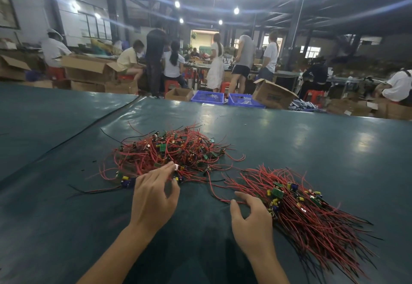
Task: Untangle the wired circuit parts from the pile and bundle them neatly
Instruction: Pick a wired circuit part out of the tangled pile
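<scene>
Leftmost, glossy dark-green table cover (55,127), smooth and reflective, crossed by a raised diagonal seam (89,127). Next, on that cover, a loose tangled pile (169,152) of thin red and black wires, looped and springy, studded with small green circuit boards and yellow and blue cylindrical parts. At its near edge, the left hand (153,197): fingers fairly straight and slightly apart, tips touching parts at the pile's rim, thumb held apart beneath. Just right of it, the right hand (252,221), thumb and forefinger splayed wide, resting on stray red wires at the left edge of the bundle (312,217); remaining fingers hidden behind the hand. Bundle lying on the table at right, wires combed roughly parallel, boards gathered at one end, tails fanning toward the near right corner. Beyond the far edge, open cardboard boxes (89,67), red stools (171,85), two blue slatted crates (207,97), a tipped carton (274,95), with people (245,61) seated and standing at other benches.
</scene>
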Demonstrator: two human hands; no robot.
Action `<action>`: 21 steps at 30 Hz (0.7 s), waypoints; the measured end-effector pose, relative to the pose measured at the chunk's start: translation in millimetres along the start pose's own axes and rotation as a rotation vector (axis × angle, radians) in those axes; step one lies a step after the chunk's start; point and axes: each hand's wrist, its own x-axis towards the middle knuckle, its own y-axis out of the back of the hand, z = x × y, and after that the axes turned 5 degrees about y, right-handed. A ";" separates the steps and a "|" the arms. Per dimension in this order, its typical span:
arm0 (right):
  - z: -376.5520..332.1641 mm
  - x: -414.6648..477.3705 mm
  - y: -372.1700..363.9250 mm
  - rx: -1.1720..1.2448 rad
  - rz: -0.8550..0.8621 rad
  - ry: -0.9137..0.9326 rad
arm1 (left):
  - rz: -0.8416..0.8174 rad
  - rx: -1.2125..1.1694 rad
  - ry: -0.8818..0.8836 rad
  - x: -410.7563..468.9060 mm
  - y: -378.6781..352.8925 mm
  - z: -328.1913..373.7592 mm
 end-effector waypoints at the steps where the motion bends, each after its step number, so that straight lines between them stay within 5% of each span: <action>1: -1.9 -1.6 -1.8 0.012 -0.012 0.016 | -0.007 -0.020 -0.047 -1.4 0.6 5.7; 10: -10.8 -10.2 -8.9 0.053 -0.215 0.162 | -0.225 -0.293 -0.343 -21.2 -3.6 42.2; 21: -6.8 -11.5 -2.7 -0.308 -0.292 0.215 | -0.047 -0.229 -0.163 -13.0 1.4 34.4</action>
